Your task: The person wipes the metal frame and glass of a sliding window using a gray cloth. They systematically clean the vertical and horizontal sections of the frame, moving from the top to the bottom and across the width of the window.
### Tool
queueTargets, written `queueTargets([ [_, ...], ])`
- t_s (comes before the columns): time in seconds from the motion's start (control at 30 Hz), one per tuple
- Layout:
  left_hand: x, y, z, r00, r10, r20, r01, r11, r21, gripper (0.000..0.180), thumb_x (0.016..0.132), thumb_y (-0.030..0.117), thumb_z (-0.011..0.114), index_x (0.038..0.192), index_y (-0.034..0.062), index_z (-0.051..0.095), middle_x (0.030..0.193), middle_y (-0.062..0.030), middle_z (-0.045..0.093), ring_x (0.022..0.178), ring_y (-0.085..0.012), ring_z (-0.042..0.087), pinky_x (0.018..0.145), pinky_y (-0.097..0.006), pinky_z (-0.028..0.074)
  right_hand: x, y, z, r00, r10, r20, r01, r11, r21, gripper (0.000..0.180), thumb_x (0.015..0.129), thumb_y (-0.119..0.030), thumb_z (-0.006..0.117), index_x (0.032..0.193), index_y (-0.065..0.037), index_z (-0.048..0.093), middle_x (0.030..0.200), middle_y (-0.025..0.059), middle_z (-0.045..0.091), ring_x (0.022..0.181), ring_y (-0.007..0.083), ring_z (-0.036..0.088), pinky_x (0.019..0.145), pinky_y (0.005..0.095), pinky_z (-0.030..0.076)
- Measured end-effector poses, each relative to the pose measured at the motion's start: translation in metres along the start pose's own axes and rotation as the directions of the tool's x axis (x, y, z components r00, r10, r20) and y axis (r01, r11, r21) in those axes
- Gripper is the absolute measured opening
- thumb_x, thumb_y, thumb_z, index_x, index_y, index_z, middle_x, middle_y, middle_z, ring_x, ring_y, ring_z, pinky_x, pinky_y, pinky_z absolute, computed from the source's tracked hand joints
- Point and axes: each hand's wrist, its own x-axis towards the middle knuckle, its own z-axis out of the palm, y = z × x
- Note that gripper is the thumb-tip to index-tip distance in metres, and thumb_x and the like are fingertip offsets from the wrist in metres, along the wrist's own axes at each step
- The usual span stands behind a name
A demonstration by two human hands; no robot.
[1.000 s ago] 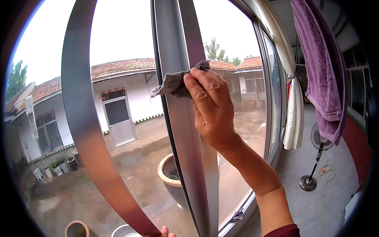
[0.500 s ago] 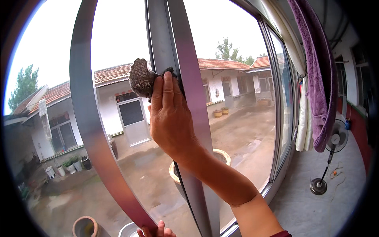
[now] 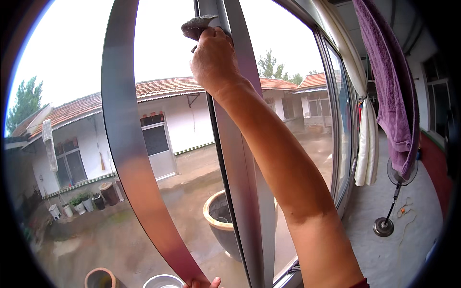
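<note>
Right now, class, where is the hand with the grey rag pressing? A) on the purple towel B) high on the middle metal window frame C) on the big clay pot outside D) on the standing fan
B: the right hand presses the grey rag against the middle window frame, near its top.

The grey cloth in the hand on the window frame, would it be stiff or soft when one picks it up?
The grey cloth is probably soft and floppy: it bunches in the right hand's grip, and its free corner curls over. It likely weighs little, since the fingertips alone press it on the metal window frame. It would not roll.
</note>
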Motion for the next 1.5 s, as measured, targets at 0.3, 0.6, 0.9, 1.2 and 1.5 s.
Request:
queueTargets([
  [0.3,0.003,0.004,-0.021,0.991,-0.028,0.135,0.029,1.0,-0.01,0.009,0.084,0.022,0.058,0.087,0.0129,0.057,0.113,0.0006,0.066,0.108,-0.0243,0.057,0.106,-0.053,0.036,0.178,0.027,0.05,0.942,0.327,0.079,-0.284,0.646,0.709,0.037,0.097,-0.03,0.043,0.099,-0.007,0.072,0.102,0.0159,0.072,0.094,0.0234,0.068,0.082,0.0353,0.052],
  [0.6,0.001,0.018,-0.014,0.999,-0.039,-0.009,0.039,0.998,0.055,0.006,0.075,0.017,0.058,0.074,0.0165,0.052,0.103,0.0014,0.07,0.105,-0.0249,0.059,0.105,-0.056,0.035,0.086,-0.002,-0.006,0.999,0.045,-0.012,-0.045,0.996,-0.073,0.035,0.082,-0.015,0.065,0.108,0.007,0.064,0.106,0.0218,0.068,0.107,0.0318,0.065,0.095,0.0377,0.051],
  [0.9,0.006,0.008,-0.007,0.996,0.027,-0.088,-0.024,0.999,0.033,0.006,0.077,0.016,0.06,0.074,0.0113,0.062,0.101,-0.0071,0.072,0.111,-0.0342,0.057,0.109,-0.06,0.029,-0.118,-0.003,-0.008,0.976,-0.141,-0.166,0.149,0.988,0.036,0.044,0.093,-0.005,0.048,0.129,0.019,0.045,0.137,0.0339,0.043,0.128,0.0416,0.045,0.111,0.0464,0.035],
  [1.2,0.008,-0.003,-0.015,0.999,0.018,0.035,-0.015,0.997,-0.072,0.003,0.076,0.009,0.061,0.077,0.0076,0.059,0.117,-0.0109,0.065,0.12,-0.04,0.05,0.105,-0.062,0.033,-0.307,-0.019,-0.059,0.983,-0.023,0.185,-0.027,0.965,0.262,0.051,0.087,0.0,0.054,0.134,0.017,0.042,0.144,0.0329,0.037,0.133,0.0459,0.04,0.112,0.05,0.033],
  [1.5,0.012,0.0,-0.031,0.999,-0.038,-0.016,0.03,0.939,-0.343,0.007,0.076,0.011,0.064,0.081,0.0074,0.061,0.117,-0.0146,0.064,0.12,-0.0435,0.053,0.104,-0.063,0.037,-0.481,-0.034,-0.108,0.889,0.233,0.393,-0.321,0.931,0.174,0.045,0.09,-0.002,0.058,0.131,0.014,0.048,0.143,0.0306,0.041,0.131,0.0472,0.042,0.111,0.0504,0.033],
])
